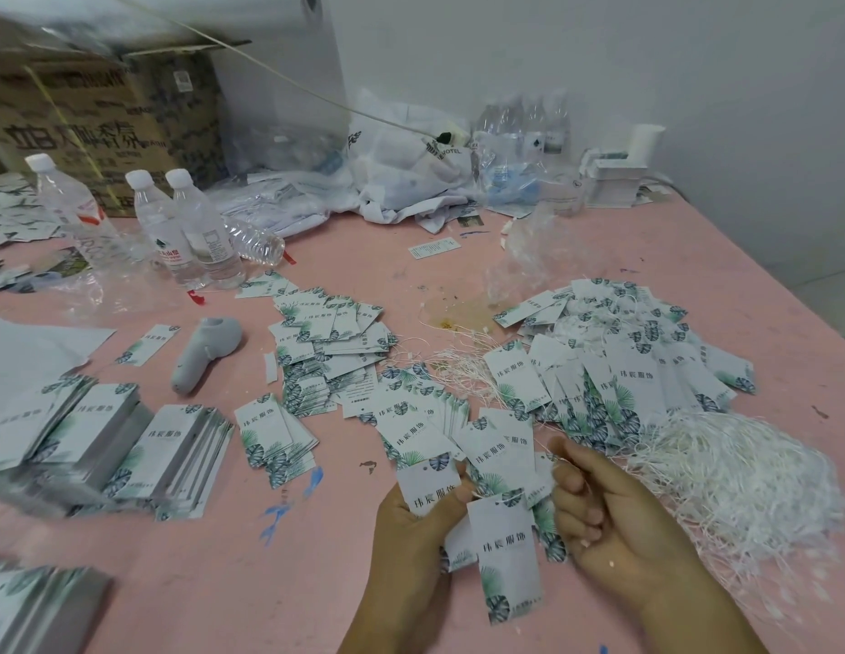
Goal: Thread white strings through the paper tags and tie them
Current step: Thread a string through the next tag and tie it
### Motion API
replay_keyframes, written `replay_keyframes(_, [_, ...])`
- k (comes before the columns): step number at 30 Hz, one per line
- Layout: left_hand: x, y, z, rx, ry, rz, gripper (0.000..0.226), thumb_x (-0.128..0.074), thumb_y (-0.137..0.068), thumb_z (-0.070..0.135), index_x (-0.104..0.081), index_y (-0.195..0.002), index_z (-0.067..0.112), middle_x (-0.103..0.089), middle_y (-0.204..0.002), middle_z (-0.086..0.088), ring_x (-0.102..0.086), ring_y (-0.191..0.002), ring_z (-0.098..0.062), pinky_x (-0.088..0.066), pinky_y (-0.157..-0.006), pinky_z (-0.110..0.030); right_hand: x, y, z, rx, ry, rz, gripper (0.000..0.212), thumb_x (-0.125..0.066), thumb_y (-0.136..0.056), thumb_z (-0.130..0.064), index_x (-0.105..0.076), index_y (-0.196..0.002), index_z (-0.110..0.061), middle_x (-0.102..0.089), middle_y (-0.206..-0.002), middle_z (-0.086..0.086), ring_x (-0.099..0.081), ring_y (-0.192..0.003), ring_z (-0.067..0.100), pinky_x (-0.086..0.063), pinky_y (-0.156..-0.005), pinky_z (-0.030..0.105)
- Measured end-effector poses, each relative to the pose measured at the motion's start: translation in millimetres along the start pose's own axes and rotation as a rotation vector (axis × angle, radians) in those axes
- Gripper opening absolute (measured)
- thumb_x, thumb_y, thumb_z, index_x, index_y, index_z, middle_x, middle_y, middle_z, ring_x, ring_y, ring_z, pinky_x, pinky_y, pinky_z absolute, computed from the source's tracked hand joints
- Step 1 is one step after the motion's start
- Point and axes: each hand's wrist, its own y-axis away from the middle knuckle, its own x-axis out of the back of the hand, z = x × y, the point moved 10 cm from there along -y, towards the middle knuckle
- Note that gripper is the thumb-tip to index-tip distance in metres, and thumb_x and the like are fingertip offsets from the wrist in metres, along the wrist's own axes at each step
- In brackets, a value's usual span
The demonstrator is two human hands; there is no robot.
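the pink table [250,578] has bare room only at the near left; its right edge runs close past the loose white strings [741,479]. the left hand [411,516] pinches a paper tag [427,486] by its lower end, a second tag [508,554] hanging just beside it. the right hand [600,516] is curled, pinching a thin string at its fingertips, touching the string heap. tag piles [331,342] and water bottles [189,228] crowd the space beyond.

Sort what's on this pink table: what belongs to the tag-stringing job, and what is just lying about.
Job:
- tags held in the left hand
- right hand, fingers curled near the tags
- loose white strings
- strung tags pile
- stacked tags

Lying about:
- water bottles
- cardboard box
- grey handheld device
- plastic bags
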Motion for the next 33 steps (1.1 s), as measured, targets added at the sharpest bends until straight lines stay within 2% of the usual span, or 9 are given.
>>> replay_keyframes(3, [-3,1,0,-0.002,0.016,-0.006,0.048,-0.091,-0.067,0.025,-0.072,-0.107,0.007,-0.071,-0.11,-0.026,-0.069,-0.096,-0.043,-0.056,-0.078,-0.05,-13,9,-11,0.204,0.36,0.014,0.034,-0.071,-0.072,-0.036,-0.071,-0.098,-0.013,-0.052,-0.059,-0.001,-0.03,-0.034,0.006,-0.023,-0.03,0.015])
replay_keyframes(5, [-10,3,2,-0.016,0.039,-0.05,0.045,-0.086,-0.074,0.021,-0.07,-0.113,0.006,-0.07,-0.113,-0.026,-0.069,-0.098,-0.042,-0.057,-0.078,-0.047,-26,19,-12,0.348,0.759,0.069,0.026,-0.07,-0.072,-0.047,-0.075,-0.09,-0.029,-0.062,-0.061,-0.009,-0.046,-0.04,0.007,-0.036,-0.036,0.018])
replay_keyframes(7, [-11,3,3,-0.028,0.049,-0.064,0.042,-0.083,-0.077,0.017,-0.069,-0.116,0.006,-0.069,-0.115,-0.025,-0.068,-0.101,-0.043,-0.056,-0.079,-0.047,-40,25,-10,0.457,1.002,0.088,0.009,-0.076,-0.076,-0.039,-0.074,-0.084,-0.038,-0.07,-0.075,-0.011,-0.061,-0.058,0.003,-0.046,-0.052,0.014])
replay_keyframes(10, [-9,3,2,-0.034,0.079,-0.038,0.039,-0.079,-0.077,0.011,-0.07,-0.115,0.006,-0.069,-0.116,-0.026,-0.067,-0.105,-0.045,-0.057,-0.082,-0.049,-51,28,-8,0.552,1.228,0.067,0.017,-0.081,-0.075,-0.026,-0.071,-0.08,-0.038,-0.061,-0.086,-0.014,-0.057,-0.065,0.0,-0.041,-0.059,0.008])
replay_keyframes(15, [-4,2,1,-0.042,0.049,0.018,0.036,-0.076,-0.078,0.01,-0.072,-0.113,0.008,-0.07,-0.111,-0.027,-0.067,-0.101,-0.047,-0.056,-0.085,-0.056,-51,27,-9,0.519,1.213,0.03,0.024,-0.078,-0.078,-0.015,-0.067,-0.081,-0.036,-0.059,-0.076,-0.022,-0.047,-0.052,0.0,-0.035,-0.052,0.007])
replay_keyframes(17, [-6,2,2,-0.055,0.025,0.009,0.037,-0.079,-0.078,0.014,-0.071,-0.115,0.009,-0.07,-0.112,-0.025,-0.067,-0.102,-0.047,-0.057,-0.083,-0.053,-49,26,-8,0.515,1.18,0.053,0.022,-0.077,-0.078,-0.017,-0.069,-0.082,-0.037,-0.063,-0.077,-0.016,-0.043,-0.05,0.002,-0.034,-0.05,0.009])
replay_keyframes(25, [-8,3,5,-0.089,-0.053,-0.023,0.045,-0.084,-0.076,0.025,-0.07,-0.115,0.009,-0.07,-0.112,-0.025,-0.068,-0.103,-0.044,-0.057,-0.081,-0.046,-58,31,-7,0.669,1.132,0.049,0.022,-0.076,-0.082,-0.009,-0.072,-0.074,-0.029,-0.063,-0.077,-0.006,-0.064,-0.067,0.013,-0.049,-0.06,0.018])
replay_keyframes(29, [-9,2,2,-0.103,-0.113,-0.033,0.028,-0.072,-0.078,0.018,-0.073,-0.106,0.017,-0.073,-0.103,-0.022,-0.072,-0.094,-0.04,-0.059,-0.075,-0.044,-55,32,-9,0.689,1.126,0.078,0.024,-0.073,-0.084,-0.008,-0.068,-0.07,-0.028,-0.063,-0.077,-0.007,-0.063,-0.062,0.009,-0.047,-0.058,0.013])
replay_keyframes(33, [-10,6,-3,-0.097,-0.2,-0.046,0.024,-0.056,-0.081,0.014,-0.067,-0.1,0.024,-0.073,-0.093,-0.014,-0.071,-0.084,-0.026,-0.056,-0.066,-0.031,-49,30,-11,0.691,1.116,0.128,0.019,-0.074,-0.083,-0.013,-0.067,-0.074,-0.027,-0.061,-0.075,-0.008,-0.051,-0.054,0.004,-0.04,-0.056,0.012])
